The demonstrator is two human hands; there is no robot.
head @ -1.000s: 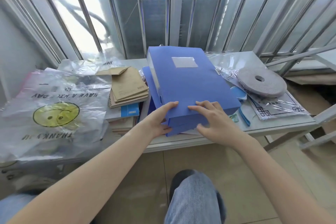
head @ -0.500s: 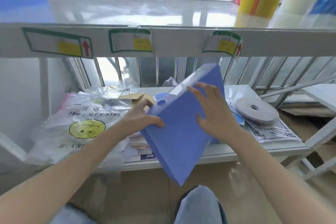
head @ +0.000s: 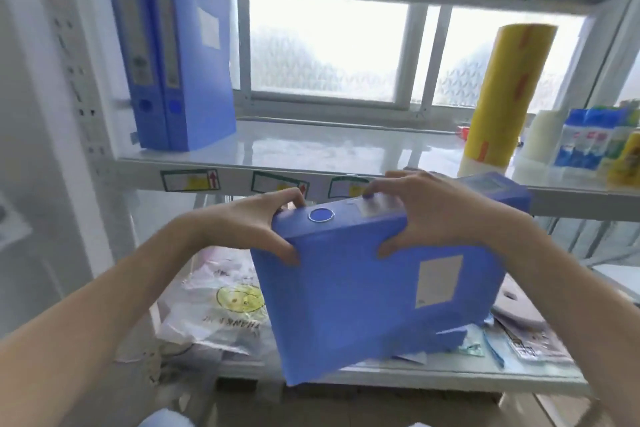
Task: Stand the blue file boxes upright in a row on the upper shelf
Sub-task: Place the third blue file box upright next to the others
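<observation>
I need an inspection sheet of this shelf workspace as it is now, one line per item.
Surface: upper shelf, white, middle bare.
Job's things: two standing file boxes upright at the left end; held file box tilted, below shelf level.
Clutter: yellow roll, bottles at right; smiley bag on the lower shelf.
Grippers: left hand and right hand grip the held box's spine end.
Cables: nothing seen.
Surroundings: window behind.

Plastic bag [head: 221, 305] on lower shelf: yellow smiley face, upside-down print below it, roughly "THANK YOU", blurred. Upper shelf edge [head: 138, 177]: three green-bordered stickers [head: 189, 179] with yellow patch and red up arrow, wording too small. Yellow roll [head: 504, 97]: red marks, unreadable. Held blue file box [head: 363, 305]: blank grey label [head: 439, 281]. Bottles [head: 585, 140] at right: labels blurred.
</observation>
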